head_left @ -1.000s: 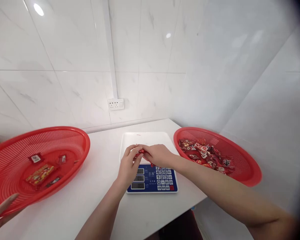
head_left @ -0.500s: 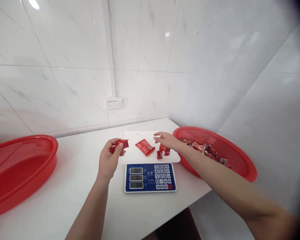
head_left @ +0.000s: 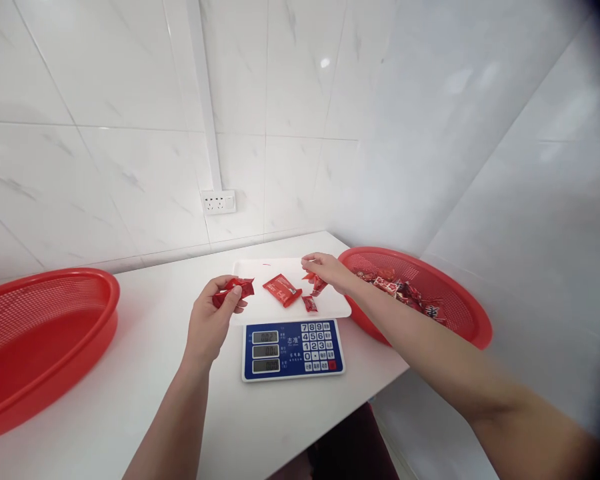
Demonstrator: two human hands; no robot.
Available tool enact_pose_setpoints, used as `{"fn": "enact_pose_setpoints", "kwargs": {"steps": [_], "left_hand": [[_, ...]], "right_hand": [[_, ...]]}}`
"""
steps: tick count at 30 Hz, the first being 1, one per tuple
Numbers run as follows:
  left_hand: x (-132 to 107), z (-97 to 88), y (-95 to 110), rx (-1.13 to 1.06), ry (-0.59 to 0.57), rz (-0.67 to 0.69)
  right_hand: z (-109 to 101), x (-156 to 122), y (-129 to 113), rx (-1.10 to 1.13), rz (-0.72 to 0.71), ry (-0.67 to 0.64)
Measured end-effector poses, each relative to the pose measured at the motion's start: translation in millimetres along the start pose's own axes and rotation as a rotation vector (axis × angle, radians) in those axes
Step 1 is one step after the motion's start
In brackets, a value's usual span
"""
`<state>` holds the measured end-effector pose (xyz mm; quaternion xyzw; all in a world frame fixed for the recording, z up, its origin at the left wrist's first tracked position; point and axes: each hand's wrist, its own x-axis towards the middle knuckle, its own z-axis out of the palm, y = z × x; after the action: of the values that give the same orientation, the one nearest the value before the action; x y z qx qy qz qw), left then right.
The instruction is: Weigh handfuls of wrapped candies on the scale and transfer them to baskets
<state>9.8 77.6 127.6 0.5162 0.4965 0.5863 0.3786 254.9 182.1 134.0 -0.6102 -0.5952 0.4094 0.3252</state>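
Note:
My left hand [head_left: 214, 313] is closed on small red candy packets [head_left: 241, 288], just off the left edge of the scale's white pan [head_left: 247, 315]. On the pan lies a larger flat red packet [head_left: 282, 291], with a small red wrapped candy [head_left: 309, 304] to its right. Above the pan's right side, my right hand [head_left: 327, 270] has its fingers bent round another red candy packet [head_left: 316, 285], partly hidden by the hand. Below the pan, the scale's blue panel [head_left: 293, 363] carries a keypad and three displays.
To the right stands a red perforated basket [head_left: 473, 310] holding many wrapped candies [head_left: 400, 290]. Another red basket [head_left: 111, 300] is at the left on the white table [head_left: 145, 347]. A tiled wall with a power socket [head_left: 219, 202] rises behind.
The fingers of my right hand have closed on a red packet at the pan's right side. The top scale display has changed. My left hand keeps its grip; the whole view has shifted slightly.

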Motion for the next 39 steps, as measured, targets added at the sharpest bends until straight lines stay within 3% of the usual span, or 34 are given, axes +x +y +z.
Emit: {"fn": "enact_pose_setpoints", "kwargs": {"steps": [8, 14, 16, 20, 24, 27, 30, 32, 35, 39], "left_hand": [[0.2, 0.0, 0.9, 0.009, 0.002, 0.023], [-7.7, 18.7, -2.0, 0.074, -0.238, 0.004], [-11.1, 24.9, -5.3, 0.095, -0.295, 0.012], [-12.8, 26.9, -10.4, 0.159, -0.319, 0.013], [-5.9, 15.9, -9.5, 0.215, -0.217, 0.033], [-0.2, 5.7, -6.1, 0.214, -0.134, 0.046], [1.9, -0.4, -3.1, 0.219, -0.078, 0.050], [1.8, -2.4, -2.2, 0.209, -0.067, 0.058], [1.6, -5.0, -1.7, 0.171, -0.047, 0.059], [2.5, -9.8, 0.4, 0.149, -0.007, 0.063]], "right_hand": [[-3.9, -6.8, -6.0, -0.042, -0.073, -0.016], [12.4, -52.8, -27.9, -0.084, -0.294, -0.374], [21.1, -64.4, -32.2, -0.123, -0.383, -0.409], [27.2, -69.4, -30.8, -0.190, -0.507, -0.315], [18.3, -54.6, -18.5, -0.363, -0.403, -0.168], [10.3, -42.2, -6.2, -0.566, -0.283, -0.143], [4.5, -38.9, 2.3, -0.713, -0.266, -0.050], [0.6, -44.3, 4.2, -0.667, -0.311, 0.031], [-6.6, -61.8, 6.3, -0.407, -0.363, 0.092], [-14.1, -89.0, 25.8, -0.058, -0.321, 0.144]]}}
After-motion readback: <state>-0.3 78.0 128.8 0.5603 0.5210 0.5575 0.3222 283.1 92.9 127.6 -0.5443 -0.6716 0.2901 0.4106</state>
